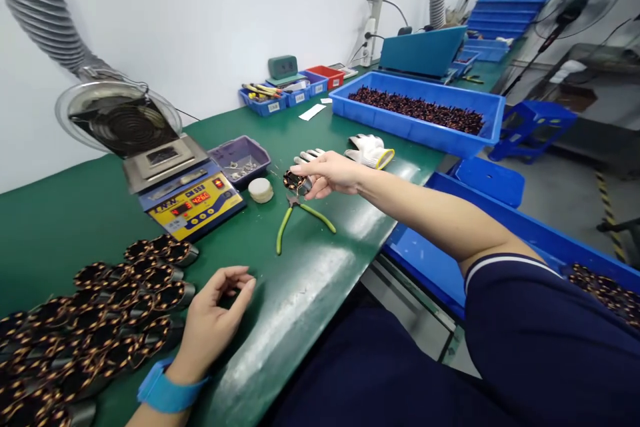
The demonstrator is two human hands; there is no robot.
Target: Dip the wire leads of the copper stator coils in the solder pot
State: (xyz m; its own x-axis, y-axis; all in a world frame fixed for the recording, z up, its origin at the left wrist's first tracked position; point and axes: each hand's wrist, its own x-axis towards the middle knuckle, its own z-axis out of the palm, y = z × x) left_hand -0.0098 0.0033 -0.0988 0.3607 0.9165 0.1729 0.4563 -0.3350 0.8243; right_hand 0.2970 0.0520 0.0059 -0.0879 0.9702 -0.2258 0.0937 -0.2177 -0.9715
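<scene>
My right hand (327, 172) reaches out over the green bench (300, 293) and pinches a small copper-wound stator (295, 181) by its edge, just above the green-handled cutters (300, 217). My left hand (215, 317), with a blue wrist strap (165, 390), rests near the bench's front edge with fingers loosely curled and nothing in them. It lies beside rows of several dark copper-wound stators (100, 320) laid out at the left.
A solder pot with a red digital readout (193, 203) stands behind the stators, under a fume hood (120, 117). A purple tray (240, 160), a white round tin (261, 189), white gloves (370, 150) and a blue bin of parts (420, 110) lie further back.
</scene>
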